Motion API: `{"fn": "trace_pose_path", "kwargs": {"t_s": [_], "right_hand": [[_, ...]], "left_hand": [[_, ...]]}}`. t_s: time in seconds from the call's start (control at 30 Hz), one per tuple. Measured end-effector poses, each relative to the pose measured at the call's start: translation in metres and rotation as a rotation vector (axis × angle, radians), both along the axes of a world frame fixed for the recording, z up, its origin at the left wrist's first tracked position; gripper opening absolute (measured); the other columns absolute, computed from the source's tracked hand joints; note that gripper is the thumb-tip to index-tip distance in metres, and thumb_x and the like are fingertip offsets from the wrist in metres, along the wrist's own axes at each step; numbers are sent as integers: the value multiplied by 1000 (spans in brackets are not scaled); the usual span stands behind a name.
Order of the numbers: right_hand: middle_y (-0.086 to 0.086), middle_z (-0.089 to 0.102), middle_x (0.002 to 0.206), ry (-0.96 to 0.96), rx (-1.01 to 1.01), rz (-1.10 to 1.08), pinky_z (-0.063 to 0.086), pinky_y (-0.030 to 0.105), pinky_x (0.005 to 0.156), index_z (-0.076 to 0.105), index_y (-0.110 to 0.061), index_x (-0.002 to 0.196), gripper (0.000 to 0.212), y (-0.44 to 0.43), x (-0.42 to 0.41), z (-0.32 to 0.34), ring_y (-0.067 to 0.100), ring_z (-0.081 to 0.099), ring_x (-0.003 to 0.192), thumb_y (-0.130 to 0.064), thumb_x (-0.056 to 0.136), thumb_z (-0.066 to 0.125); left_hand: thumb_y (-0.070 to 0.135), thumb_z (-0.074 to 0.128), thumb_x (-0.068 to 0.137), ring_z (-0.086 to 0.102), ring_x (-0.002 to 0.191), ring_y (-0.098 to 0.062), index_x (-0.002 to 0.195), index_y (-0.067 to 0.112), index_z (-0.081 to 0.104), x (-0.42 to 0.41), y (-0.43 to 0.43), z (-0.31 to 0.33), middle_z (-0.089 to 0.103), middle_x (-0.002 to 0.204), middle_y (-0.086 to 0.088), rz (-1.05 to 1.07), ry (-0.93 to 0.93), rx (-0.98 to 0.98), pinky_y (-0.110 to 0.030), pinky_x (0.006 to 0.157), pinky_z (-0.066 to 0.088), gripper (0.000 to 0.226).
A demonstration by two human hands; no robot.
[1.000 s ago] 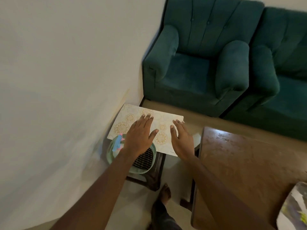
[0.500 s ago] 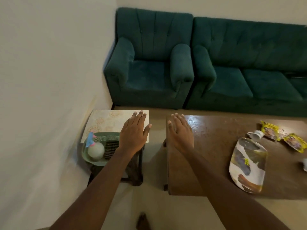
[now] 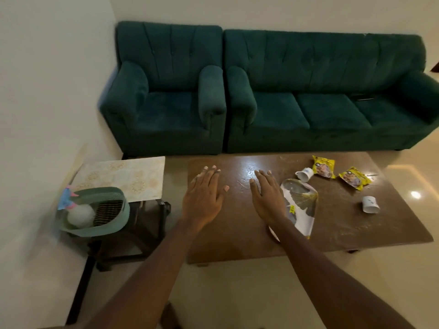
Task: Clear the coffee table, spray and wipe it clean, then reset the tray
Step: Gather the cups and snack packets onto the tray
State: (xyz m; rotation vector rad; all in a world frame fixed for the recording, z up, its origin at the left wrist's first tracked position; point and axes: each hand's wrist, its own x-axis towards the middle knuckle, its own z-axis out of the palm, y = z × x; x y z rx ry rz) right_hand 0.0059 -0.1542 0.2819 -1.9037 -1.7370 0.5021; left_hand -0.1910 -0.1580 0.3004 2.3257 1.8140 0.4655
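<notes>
Fingers lie straight and slightly spread, holding nothing, on left hand and right hand above the coffee table at its left end. The tray lies at the right hand's 3 o'clock, reaching toward the near edge. A tipped cup lies farther out at 3 o'clock. A second cup and yellow packets sit at 1 o'clock by the far edge, with bare tabletop at 12

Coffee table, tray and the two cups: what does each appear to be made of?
Coffee table: probably wood or veneer. It is brown and semi-glossy, with a bright smeared reflection on top.
Tray: likely melamine or plastic, with a shiny printed pattern and a thin edge.
Far cup and near cup: they look like glazed white ceramic, though plastic cannot be ruled out.
</notes>
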Motion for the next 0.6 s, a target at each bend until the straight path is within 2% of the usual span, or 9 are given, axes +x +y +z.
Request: {"fn": "trace_pose_path", "kwargs": {"t_s": [0.17, 0.33, 0.6], "right_hand": [[0, 35, 158, -3, 20, -29, 23, 43, 119, 40, -20, 150, 50, -15, 93, 6, 16, 18, 150, -42, 105, 35], [-1, 38, 157, -7, 43, -97, 25, 40, 117, 44, -21, 147, 46, -15, 170, 4, 15, 24, 148, -39, 105, 35], [-2, 40, 156, -17, 19, -177, 24, 37, 116, 44, -21, 148, 45, 3, 260, -26, 14, 22, 149, -36, 105, 37]], "left_hand": [[49, 31, 100, 18, 147, -18, 149, 17, 32, 92, -10, 4, 30, 157, -3, -23, -3, 22, -29, 115, 9, 58], [47, 32, 100, 23, 146, -20, 147, 15, 34, 167, 1, 6, 34, 155, -5, -81, 10, 32, -35, 117, 21, 57], [50, 27, 100, 23, 146, -21, 148, 16, 33, 262, 44, -18, 33, 155, -5, -166, 7, -31, -36, 118, 19, 59]]}}
